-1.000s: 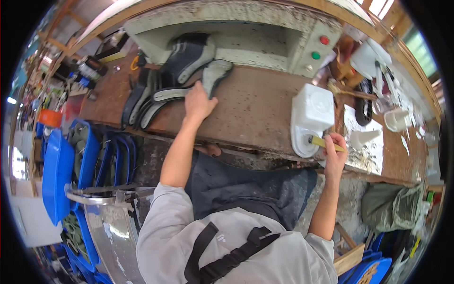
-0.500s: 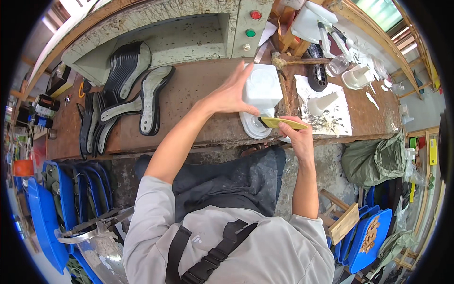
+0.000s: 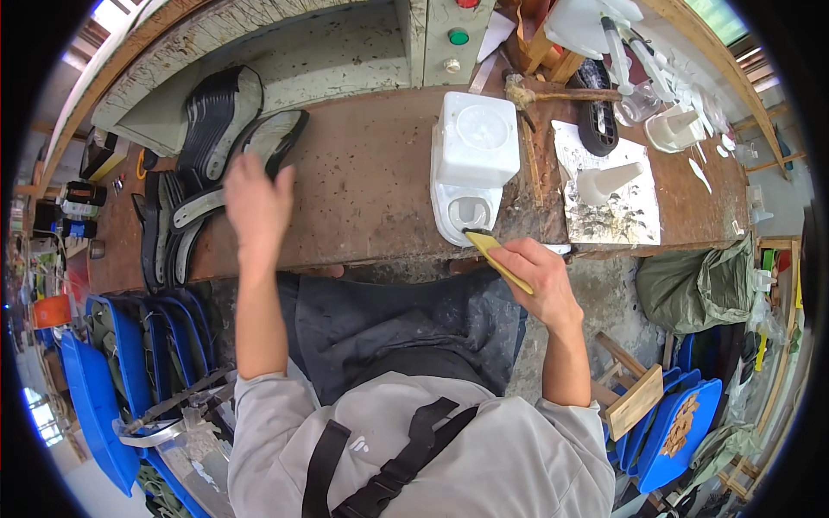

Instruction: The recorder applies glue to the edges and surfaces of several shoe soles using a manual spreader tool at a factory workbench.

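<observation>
My left hand (image 3: 257,203) is over a grey-faced shoe sole with a black edge (image 3: 278,138), hiding its lower half. Its thumb stands apart from the fingers; whether they touch the sole is hard to see. Left of it, the end of another sole (image 3: 197,210) shows. My right hand (image 3: 537,274) grips a flat brush with a yellow handle (image 3: 501,261). The brush's dark bristles are at the near rim of a white plastic glue dispenser's round dish (image 3: 458,226). Above that dish sits the dispenser's white square-sided tank (image 3: 477,138).
Stacked soles (image 3: 220,121) lie on the brown workbench (image 3: 363,190) at far left. Right of the dispenser are a hammer (image 3: 570,93), a black sole (image 3: 598,121) and a white cone-shaped nozzle (image 3: 609,183) on stained paper (image 3: 635,224). Blue trays (image 3: 91,406) stand below left.
My left hand has left the white dispenser and moved left to the soles. My right hand has moved slightly down with the brush, now tilted more steeply. The view has shifted a little.
</observation>
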{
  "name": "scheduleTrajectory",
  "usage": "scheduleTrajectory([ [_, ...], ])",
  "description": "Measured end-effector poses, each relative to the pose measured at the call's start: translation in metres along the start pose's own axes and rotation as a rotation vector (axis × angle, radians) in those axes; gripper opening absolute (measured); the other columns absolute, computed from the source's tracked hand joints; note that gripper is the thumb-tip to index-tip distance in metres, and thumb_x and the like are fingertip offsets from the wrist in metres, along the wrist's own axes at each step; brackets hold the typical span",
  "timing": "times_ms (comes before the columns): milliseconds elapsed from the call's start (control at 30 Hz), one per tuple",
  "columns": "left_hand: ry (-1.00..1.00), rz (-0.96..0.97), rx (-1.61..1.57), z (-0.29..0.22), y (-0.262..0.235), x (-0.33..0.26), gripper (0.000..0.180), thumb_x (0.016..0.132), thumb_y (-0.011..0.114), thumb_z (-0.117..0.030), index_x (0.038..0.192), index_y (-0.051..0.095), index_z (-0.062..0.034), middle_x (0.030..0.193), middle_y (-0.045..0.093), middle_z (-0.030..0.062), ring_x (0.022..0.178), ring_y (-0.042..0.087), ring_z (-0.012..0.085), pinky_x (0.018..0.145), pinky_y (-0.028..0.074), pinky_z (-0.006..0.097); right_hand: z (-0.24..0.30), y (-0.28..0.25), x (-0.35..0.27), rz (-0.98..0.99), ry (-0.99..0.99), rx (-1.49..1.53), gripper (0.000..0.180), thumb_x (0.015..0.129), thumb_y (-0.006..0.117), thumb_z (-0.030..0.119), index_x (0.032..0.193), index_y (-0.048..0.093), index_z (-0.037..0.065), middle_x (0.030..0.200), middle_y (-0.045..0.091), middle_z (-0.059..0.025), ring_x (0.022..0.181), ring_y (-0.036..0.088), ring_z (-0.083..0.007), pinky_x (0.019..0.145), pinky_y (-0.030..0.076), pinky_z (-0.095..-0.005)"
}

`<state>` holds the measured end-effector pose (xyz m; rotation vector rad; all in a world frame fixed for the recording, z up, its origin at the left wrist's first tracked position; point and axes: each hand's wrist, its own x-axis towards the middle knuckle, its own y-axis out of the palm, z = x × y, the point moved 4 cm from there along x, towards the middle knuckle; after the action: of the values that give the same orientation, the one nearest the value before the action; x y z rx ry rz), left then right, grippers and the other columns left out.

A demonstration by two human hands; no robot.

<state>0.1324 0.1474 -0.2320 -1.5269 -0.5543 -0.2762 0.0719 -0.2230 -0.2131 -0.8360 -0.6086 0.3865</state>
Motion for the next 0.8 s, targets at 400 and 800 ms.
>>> scheduleTrajectory([
  [400,-0.207,0.052,-0.24,0.036,-0.014,-0.009,0.041,0.07,0.073,-0.03,0.09,0.057,0.0023,0.089,0.06,0.0199,0.089,0.058,0.0379,0.075,0.046,0.044,0.015,-0.001,0.017,-0.045,0.142,0.023,0.022,0.075,0.064,-0.006,0.096,0.064,0.001,0.087,0.058,-0.0119,0.074,0.06,-0.028,0.065,0.048,-0.031],
  [800,-0.671,0.442,-2.49,-0.041,-0.024,-0.079,0.036,0.096,0.044,-0.026,0.122,0.047,-0.0008,0.113,0.057,0.0171,0.099,0.061,0.0268,0.084,0.053,0.043,-0.013,0.021,0.009,-0.403,0.54,0.525,0.02,0.086,0.058,0.002,0.105,0.06,-0.003,0.085,0.062,-0.008,0.07,0.061,-0.0154,0.06,0.049,-0.025],
])
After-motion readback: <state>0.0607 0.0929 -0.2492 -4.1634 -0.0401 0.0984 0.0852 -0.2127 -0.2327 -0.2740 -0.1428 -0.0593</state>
